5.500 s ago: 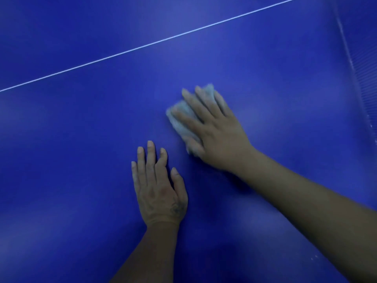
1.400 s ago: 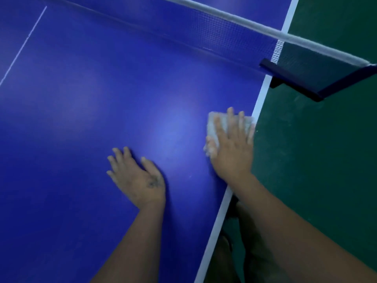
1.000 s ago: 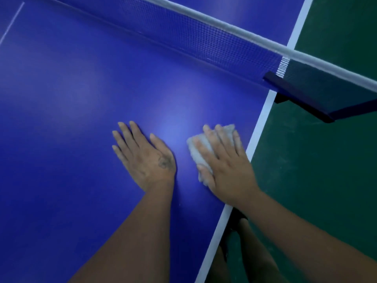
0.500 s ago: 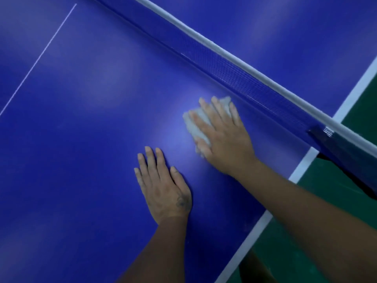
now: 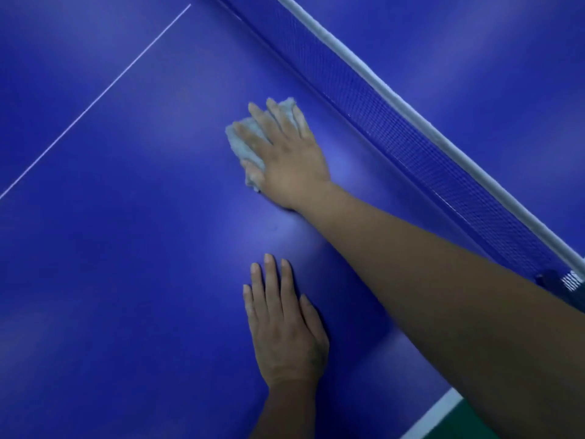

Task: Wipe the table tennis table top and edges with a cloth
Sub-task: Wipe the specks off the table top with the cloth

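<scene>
Change noted: a moment ago your right hand (image 5: 285, 153) was working the cloth (image 5: 245, 144) at the white side edge (image 5: 433, 413) of the surface (image 5: 126, 248). It is now carrying the cloth inward along the net (image 5: 395, 131), well away from that edge and heading towards the thin centre line (image 5: 95, 99). Your arm is stretching out to follow.

Right hand: it is lying flat on the cloth with fingers straight and slightly spread, pressing rather than gripping. The cloth is sitting bunched under the palm and fingers and showing past the fingertips and the thumb side. It is lying on the surface beside the net, but I cannot tell whether it is touching the mesh.

Left hand (image 5: 285, 337): it is resting flat on the bare surface, fingers together and extended, holding nothing. It is staying nearer the side edge than the cloth and appears to be bracing your lean.

Judgement: you are covering the strip along the net on this half. The side edge by the net looks done on top. The half beyond the net, the area past the centre line and the edge faces are probably still outstanding.

Containers: none are showing in this view, so there are no contents to report
</scene>
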